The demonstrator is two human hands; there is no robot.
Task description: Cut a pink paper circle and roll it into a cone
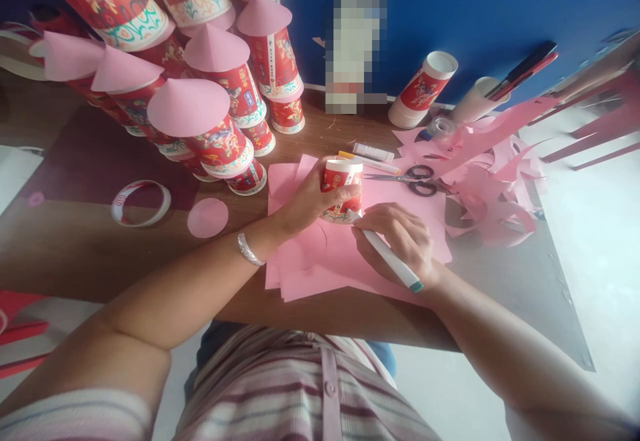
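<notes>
My left hand (320,196) is wrapped round a red and white patterned paper cup (342,176), thumb across its front. The cup stands on pink paper sheets (305,254). In my right hand (400,234) is a white marker (393,260) with a green end. Its tip meets the cup's lower side or lies just in front of it; I cannot tell which. Scissors (421,180) with dark handles lie on the paper, right of the cup. Behind the cup rest an orange-and-white marker (375,162) and a white glue stick (373,152).
Red cups stacked as towers with pink cone tops (189,108) fill the back left. A cup ring (141,202) and a pink disc (208,218) lie left. Pink scraps (493,168), a tape roll (442,128), a pen cup (479,98) and a cup stack (425,91) stand right.
</notes>
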